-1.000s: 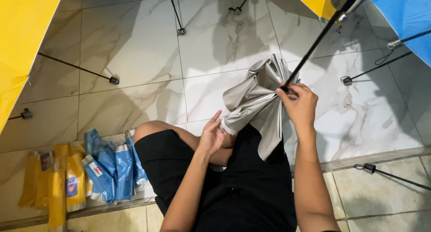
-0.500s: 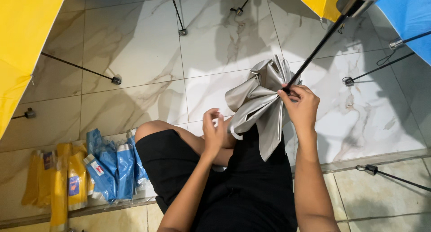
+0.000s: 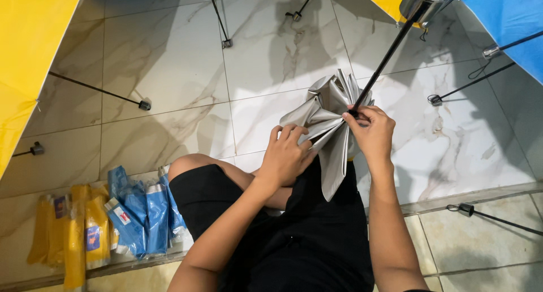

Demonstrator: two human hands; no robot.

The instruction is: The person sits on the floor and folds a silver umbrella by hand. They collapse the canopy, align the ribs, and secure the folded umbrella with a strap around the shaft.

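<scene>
We find the right hand (image 3: 370,135) closed on the black shaft (image 3: 390,53), which runs up and far-right to the chrome handle (image 3: 424,1). The left hand (image 3: 285,156) grips the grey umbrella canopy (image 3: 328,128) folds, directly left of the right, over the lap.
</scene>
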